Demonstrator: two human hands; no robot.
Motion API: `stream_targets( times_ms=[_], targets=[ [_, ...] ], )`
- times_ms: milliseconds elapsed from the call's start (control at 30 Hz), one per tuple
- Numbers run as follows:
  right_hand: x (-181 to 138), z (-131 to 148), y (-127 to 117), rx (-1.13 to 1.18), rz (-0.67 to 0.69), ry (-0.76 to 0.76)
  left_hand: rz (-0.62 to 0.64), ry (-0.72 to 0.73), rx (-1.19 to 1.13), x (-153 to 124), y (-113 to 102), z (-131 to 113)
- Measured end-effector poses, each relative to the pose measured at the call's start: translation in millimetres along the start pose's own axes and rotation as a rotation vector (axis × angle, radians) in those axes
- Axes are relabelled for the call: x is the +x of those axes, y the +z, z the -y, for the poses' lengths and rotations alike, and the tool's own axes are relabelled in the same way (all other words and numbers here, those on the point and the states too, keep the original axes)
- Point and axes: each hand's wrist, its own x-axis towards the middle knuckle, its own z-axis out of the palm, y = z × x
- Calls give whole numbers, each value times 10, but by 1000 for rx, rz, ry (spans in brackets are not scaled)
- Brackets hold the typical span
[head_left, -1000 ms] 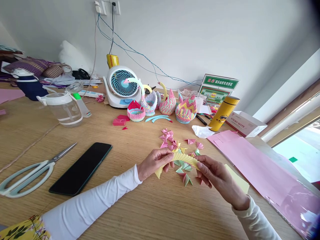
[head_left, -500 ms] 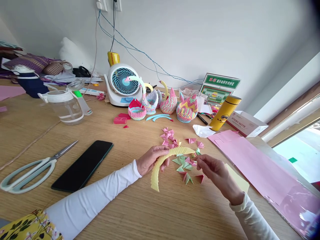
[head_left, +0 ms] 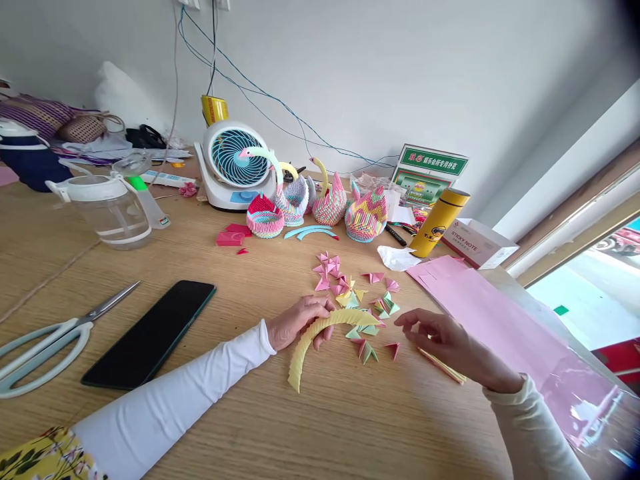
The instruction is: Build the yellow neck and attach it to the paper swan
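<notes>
From the head view, the left hand (head_left: 297,320) rests low on the light wooden worktop (head_left: 325,427), just left of the middle of the picture. Its grip is closed, thumb and fingers pinching the upper part of a curved yellow arc of interlocked folded paper pieces (head_left: 300,360). From that grip, one end of the arc sweeps down toward 7 o'clock and its tip meets the worktop. The other end reaches toward 3 o'clock, over the loose pink, green and yellow folded paper triangles (head_left: 367,347).

The right hand (head_left: 445,340) lies at 3 o'clock from the arc, clear of it. Its grip is loose and empty, with the fingers half spread and pointing toward 9 o'clock at the triangles. A thin yellow paper pad (head_left: 445,367) lies just under its palm, and large pink paper sheets (head_left: 490,320) spread out at 2 o'clock.

At 9 o'clock from the left hand lies a black smartphone (head_left: 150,333), and beyond it the pale-handled scissors (head_left: 45,343). At 12 o'clock, well apart, stand the multicoloured folded paper swans (head_left: 330,200) in front of a white desk fan (head_left: 230,163). A yellow flask (head_left: 439,223) stands at 1 o'clock and a clear plastic jug (head_left: 110,213) at 10 o'clock.
</notes>
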Motion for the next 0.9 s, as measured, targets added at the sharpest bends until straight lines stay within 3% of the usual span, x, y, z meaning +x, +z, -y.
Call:
stream_targets(
  times_ms=[100,267,433,700,800,900],
  targets=[
    [-49,-12,-4,4,115,-29,-20,-11,4,-3,6,-6],
    [-1,-4,118,-64,179,-40,-40,-24,17,-10,29,-32],
    [48,37,158,-133,75,-80,-35,-20,69,-7,27,-36],
    [95,12,169,181,-132,74,3,-60,204,-31,45,-34],
    [120,82,253,268,-226,75,-4,-46,346,-42,62,-31],
    [131,187,357,300,-259,27,-29,62,592,-59,92,-43]
  ],
)
